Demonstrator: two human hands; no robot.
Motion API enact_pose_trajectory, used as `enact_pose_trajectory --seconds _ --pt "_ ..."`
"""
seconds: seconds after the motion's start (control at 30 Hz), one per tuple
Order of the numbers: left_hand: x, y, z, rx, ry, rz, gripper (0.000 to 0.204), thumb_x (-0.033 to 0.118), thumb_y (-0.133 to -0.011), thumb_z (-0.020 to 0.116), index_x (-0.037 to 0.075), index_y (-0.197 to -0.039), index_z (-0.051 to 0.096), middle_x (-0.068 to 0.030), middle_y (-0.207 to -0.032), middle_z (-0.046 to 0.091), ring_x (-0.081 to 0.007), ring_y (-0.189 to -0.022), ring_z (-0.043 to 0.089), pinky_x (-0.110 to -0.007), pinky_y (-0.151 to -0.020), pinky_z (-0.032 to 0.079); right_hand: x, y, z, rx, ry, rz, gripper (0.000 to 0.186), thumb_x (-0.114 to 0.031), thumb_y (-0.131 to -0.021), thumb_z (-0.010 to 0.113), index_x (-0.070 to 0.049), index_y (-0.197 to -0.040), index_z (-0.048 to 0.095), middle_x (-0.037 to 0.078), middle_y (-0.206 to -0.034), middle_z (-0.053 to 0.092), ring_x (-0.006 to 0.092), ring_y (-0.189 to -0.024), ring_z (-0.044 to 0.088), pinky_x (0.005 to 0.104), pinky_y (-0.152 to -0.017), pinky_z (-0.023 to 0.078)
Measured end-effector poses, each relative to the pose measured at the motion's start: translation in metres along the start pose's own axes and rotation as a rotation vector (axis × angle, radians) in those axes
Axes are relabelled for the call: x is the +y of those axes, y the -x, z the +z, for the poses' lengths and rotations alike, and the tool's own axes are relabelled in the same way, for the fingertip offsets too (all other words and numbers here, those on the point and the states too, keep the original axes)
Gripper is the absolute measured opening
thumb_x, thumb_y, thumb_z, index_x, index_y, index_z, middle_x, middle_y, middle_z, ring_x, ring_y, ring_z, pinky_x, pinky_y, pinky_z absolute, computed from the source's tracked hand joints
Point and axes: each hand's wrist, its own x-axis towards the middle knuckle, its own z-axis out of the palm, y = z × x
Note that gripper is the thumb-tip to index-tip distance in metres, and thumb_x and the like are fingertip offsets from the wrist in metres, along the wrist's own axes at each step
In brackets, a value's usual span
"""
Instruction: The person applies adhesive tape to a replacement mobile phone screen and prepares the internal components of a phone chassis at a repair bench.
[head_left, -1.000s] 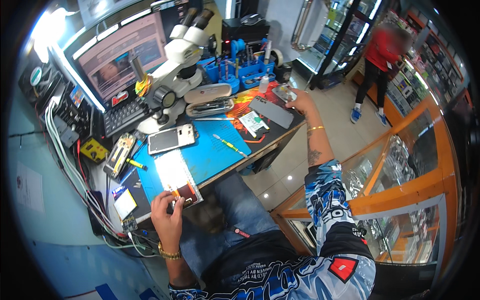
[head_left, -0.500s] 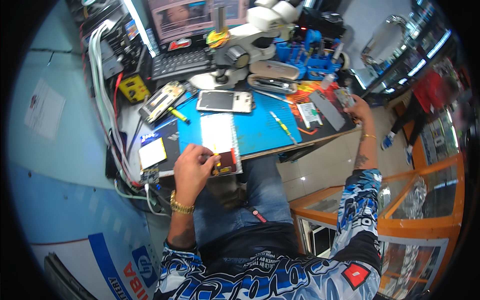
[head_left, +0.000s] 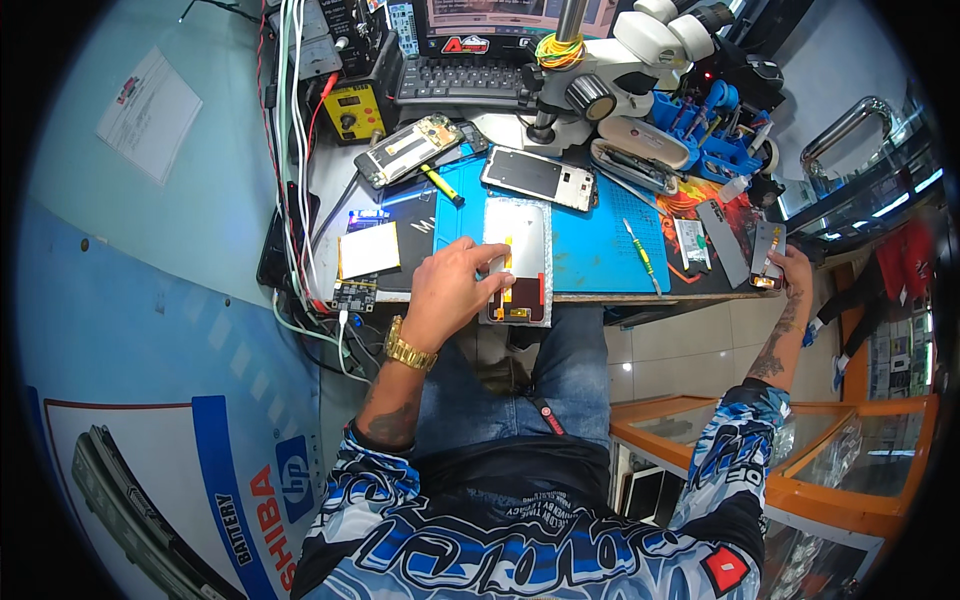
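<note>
My left hand [head_left: 463, 283] has its thumb and curled index finger on the orange flex cable [head_left: 508, 295] of a phone screen assembly [head_left: 531, 230], which lies on clear bubble wrap at the edge of the blue mat [head_left: 590, 265]. My right hand [head_left: 792, 263] grips a small grey phone part with a flex [head_left: 768, 242] at the bench's right end, beside a long grey back panel [head_left: 722, 243]. A yellow-green tool [head_left: 640, 256] and an opened phone [head_left: 538, 177] lie on the mat. Another opened phone [head_left: 410, 150] lies at the back left.
Along the back stand a microscope [head_left: 650, 45], keyboard [head_left: 455, 82], blue tool organizer [head_left: 715, 135] and yellow-fronted device [head_left: 355, 110]. Cables and a circuit board [head_left: 355, 295] are at the left. A wooden-framed glass case [head_left: 850, 450] stands right. A person in red [head_left: 905, 260] is at the right edge.
The view has swung so the bench sits more centred and the person nearer the right edge. My left index finger reaches higher on the cable; my right hand still holds the grey part.
</note>
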Motion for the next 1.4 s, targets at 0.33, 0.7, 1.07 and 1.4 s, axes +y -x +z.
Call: enact_pose_trajectory --seconds 0.33,0.7,1.07,1.4 --pt "-0.007 0.001 -0.002 0.025 0.054 0.046 0.039 0.033 -0.082 0.081 0.016 -0.116 0.076 -0.0076 -0.083 0.065 -0.0231 -0.067 0.064 -0.036 -0.063 0.052 -0.118 0.192 0.157 -0.069 -0.598 -0.205 0.038 -0.011 -0.09 0.073 0.002 -0.123 0.059 0.008 -0.103 0.07 0.0137 -0.091 0.068 0.0256 -0.075 0.056" --pt "-0.004 -0.003 0.002 0.027 0.059 0.044 0.041 0.03 -0.08 0.083 0.015 -0.117 0.075 -0.0062 -0.08 0.066 -0.0185 -0.062 0.063 -0.033 -0.06 0.051 -0.145 0.239 0.334 -0.661 -0.47 -0.01 0.057 -0.007 -0.088 0.075 0.004 -0.139 0.051 0.001 -0.085 0.065 0.0079 -0.072 0.066 0.0226 -0.06 0.058" --pt "-0.008 -0.001 0.001 0.024 0.089 0.04 0.039 0.03 -0.081 0.083 0.016 -0.116 0.076 -0.0054 -0.078 0.065 -0.0195 -0.061 0.063 -0.034 -0.06 0.052 -0.153 0.235 0.342 -0.626 -0.412 0.015 0.061 -0.004 -0.088 0.073 0.009 -0.142 0.048 0.002 -0.08 0.063 0.0077 -0.065 0.063 0.022 -0.055 0.056" --pt "-0.002 -0.002 -0.005 0.021 0.087 0.021 0.038 0.029 -0.081 0.082 0.015 -0.116 0.075 -0.0065 -0.078 0.062 -0.0203 -0.059 0.063 -0.035 -0.058 0.051 -0.157 0.239 0.346 -0.534 -0.32 -0.018 0.064 -0.002 -0.087 0.074 -0.002 -0.146 0.049 0.0 -0.082 0.061 0.0068 -0.067 0.062 0.0217 -0.053 0.053"
